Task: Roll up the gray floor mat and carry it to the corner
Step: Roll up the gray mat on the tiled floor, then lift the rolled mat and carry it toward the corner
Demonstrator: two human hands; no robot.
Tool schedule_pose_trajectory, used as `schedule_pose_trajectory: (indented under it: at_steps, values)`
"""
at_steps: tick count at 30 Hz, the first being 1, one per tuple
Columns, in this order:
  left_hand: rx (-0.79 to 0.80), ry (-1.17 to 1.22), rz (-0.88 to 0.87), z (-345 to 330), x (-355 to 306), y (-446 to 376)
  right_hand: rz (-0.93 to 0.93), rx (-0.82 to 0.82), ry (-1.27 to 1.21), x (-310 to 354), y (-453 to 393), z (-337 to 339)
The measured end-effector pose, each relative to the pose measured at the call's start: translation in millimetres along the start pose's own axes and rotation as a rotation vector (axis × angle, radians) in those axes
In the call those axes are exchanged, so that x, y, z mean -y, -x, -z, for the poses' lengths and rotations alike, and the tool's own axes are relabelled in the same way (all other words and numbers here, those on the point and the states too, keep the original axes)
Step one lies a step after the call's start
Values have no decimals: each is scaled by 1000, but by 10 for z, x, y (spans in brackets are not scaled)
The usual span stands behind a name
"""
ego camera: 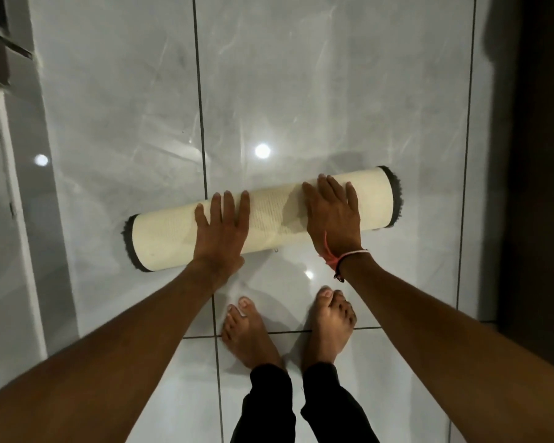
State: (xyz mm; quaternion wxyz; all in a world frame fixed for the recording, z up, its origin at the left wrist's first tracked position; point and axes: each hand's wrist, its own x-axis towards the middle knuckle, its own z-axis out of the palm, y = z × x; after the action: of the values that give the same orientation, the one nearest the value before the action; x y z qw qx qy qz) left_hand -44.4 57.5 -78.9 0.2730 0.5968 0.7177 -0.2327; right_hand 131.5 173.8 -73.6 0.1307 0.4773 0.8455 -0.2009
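The forearms (115, 356) filled the bottom of the view, and between them stood the bare feet (250, 330) in dark trouser cuffs on the tiles (301, 91). At the far end of each arm the fingers (227, 206) lay flat and spread, gripping nothing: both palms pressed down on top of the mat (170, 238), which was fully rolled, pale backing outward, with gray pile showing only at its two ends. The left hand (221, 231) sat near the roll's middle; the right hand (333, 215), with a pink cord and dark band at its wrist, sat toward the right end, so the left end stuck out unsupported. The roll lay on the floor just ahead of the toes, its long axis running across the body, left end nearer the person and right end tilted away. Rolling looked finished; the lift seemed next, and it would likely call for the fingers to curl under the far side, with the left hand perhaps shifted outward for balance. Which corner was meant could not be told.
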Motion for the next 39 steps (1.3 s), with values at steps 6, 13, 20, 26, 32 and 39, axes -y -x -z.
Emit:
schedule_pose_trajectory:
  at_steps: [6,13,20,26,32,39]
  values:
    - [-37,-36,28,-52,-18,-27,-347,-382,-240,-34,199,-31]
    - [-18,-12,50,-79,-38,-59,-1211,-64,-1685,-302,193,-167]
    - [-120,-33,-1,-42,41,2,-1195,-73,-1940,-305,40,-64]
    - [-202,96,75,486,265,161,-1141,-169,-1799,44,-247,840]
    - [-353,380,233,1633,575,106,-859,-324,-1728,676,-934,2381]
    - [-657,687,342,3093,979,-234,-356,-594,-1622,1457,-1709,4066]
